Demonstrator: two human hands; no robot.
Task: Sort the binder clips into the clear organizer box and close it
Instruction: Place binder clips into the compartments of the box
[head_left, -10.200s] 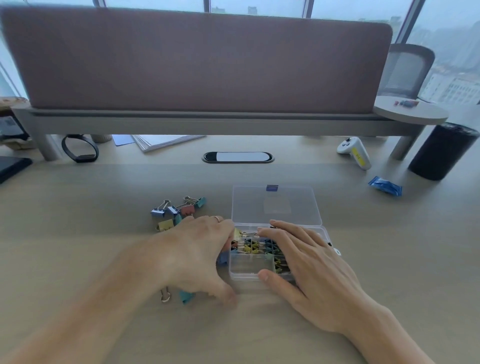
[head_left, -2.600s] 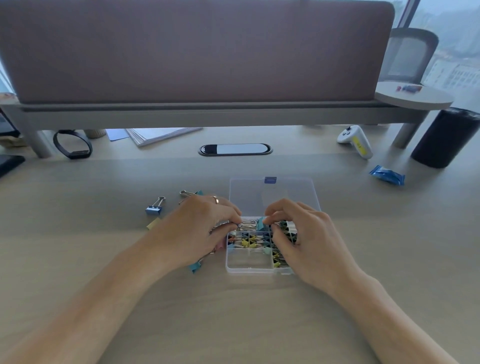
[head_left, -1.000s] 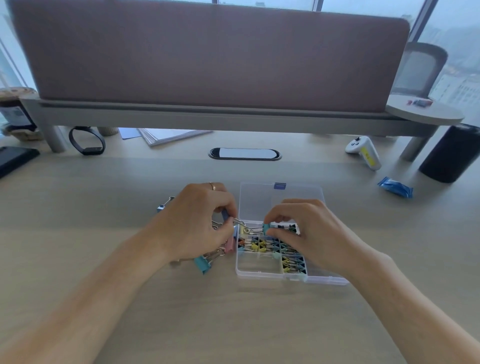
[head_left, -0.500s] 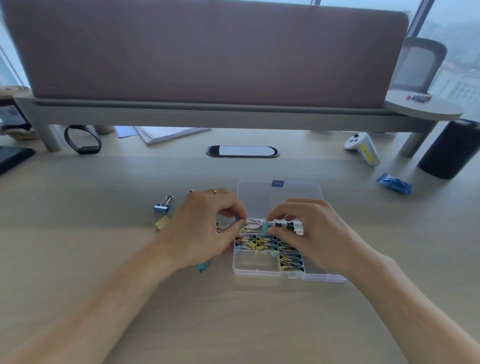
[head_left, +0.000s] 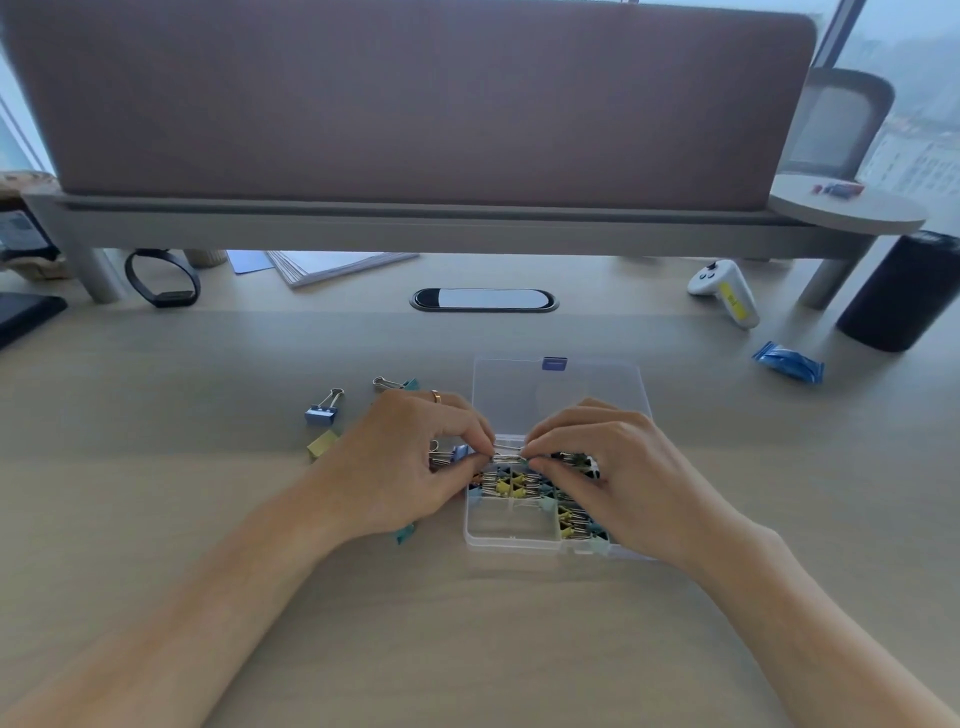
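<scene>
Metal clip (head_left: 508, 451) pinched btwn L hand (head_left: 410, 467), R hand (head_left: 608, 467).

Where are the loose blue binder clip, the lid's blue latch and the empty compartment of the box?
blue binder clip (head_left: 321, 414), head view, on its blue body.
blue latch (head_left: 554, 363), head view, middle of the tab on the lid's far edge.
empty compartment (head_left: 511, 526), head view, on its bare floor.

An office: a desk (head_left: 208, 415) with a fabric divider (head_left: 415, 104) across the top of the frame and a cable port (head_left: 483, 300) below it. Upper right, a mesh chair (head_left: 836, 119) stands by city-view windows (head_left: 927, 67).
</scene>
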